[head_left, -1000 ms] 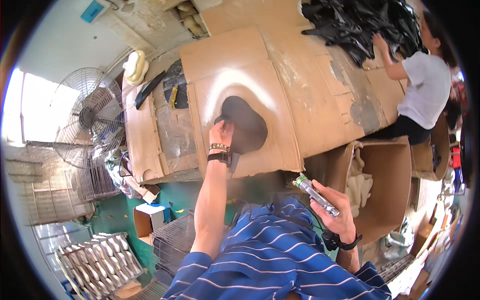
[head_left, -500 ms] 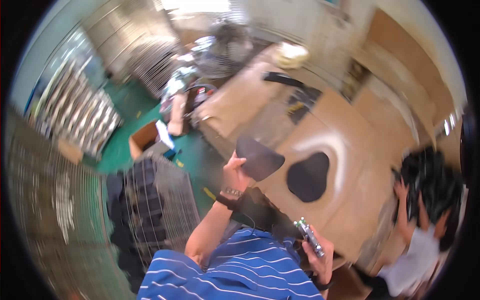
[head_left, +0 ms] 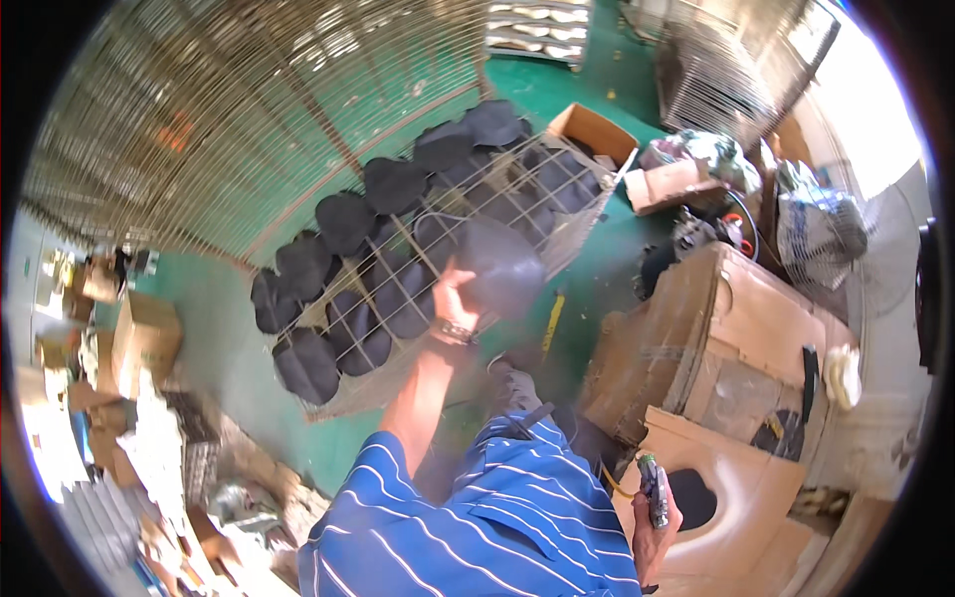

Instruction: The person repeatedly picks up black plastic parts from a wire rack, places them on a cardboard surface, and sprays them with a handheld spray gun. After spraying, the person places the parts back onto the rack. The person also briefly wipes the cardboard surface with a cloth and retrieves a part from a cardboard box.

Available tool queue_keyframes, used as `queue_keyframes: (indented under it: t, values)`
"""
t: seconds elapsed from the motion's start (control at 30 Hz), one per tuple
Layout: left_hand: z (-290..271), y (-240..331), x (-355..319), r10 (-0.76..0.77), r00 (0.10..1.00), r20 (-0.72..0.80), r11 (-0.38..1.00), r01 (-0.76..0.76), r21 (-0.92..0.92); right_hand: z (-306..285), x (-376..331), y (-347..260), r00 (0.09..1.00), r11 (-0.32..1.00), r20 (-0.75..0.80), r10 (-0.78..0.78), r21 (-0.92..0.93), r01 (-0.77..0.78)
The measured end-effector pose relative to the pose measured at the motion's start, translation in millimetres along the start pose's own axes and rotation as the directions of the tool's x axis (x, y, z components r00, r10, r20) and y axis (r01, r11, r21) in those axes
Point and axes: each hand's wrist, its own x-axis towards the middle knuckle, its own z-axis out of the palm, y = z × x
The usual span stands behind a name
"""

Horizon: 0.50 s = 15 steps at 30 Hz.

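My left hand (head_left: 453, 300) reaches out and grips a dark oval flat piece (head_left: 502, 264), held just above a wire rack (head_left: 587, 211) on the green floor. Several similar dark pieces (head_left: 343, 221) lie in rows on that rack. My right hand (head_left: 652, 532) stays low at my side, closed around a small spray tool (head_left: 652, 486) that points upward. It hovers beside a cardboard work surface (head_left: 756, 298), which has a dark sprayed patch (head_left: 693, 497).
Big wire mesh panels (head_left: 249, 99) lean at the upper left. An open cardboard box (head_left: 595, 129) and bundled bags (head_left: 701, 154) sit beyond the rack. A fan (head_left: 826, 229) stands at the right. Cardboard boxes (head_left: 139, 333) and clutter pile up on the left.
My view has swung from the cardboard work surface to the wire rack. My left hand lifted the dark piece off the cardboard and carried it over the rack. The right hand still holds the tool.
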Motion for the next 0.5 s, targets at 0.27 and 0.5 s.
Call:
queue_keyframes:
  t: [0.27, 0.5]
  values:
    - [-276.5, 83.5, -22.3, 0.424, 0.807, -0.41, 0.885, -0.465, 0.001, 26.0, 60.9, -0.6, 0.975, 0.981, 0.185, -0.121, -0.125, 0.145]
    - [-367.0, 79.9, -70.3, 0.553, -0.15, -0.82, 0.638, 0.709, 0.301, 41.5, 72.1, -16.0, 0.976, 0.982, 0.207, -0.065, -0.16, 0.099]
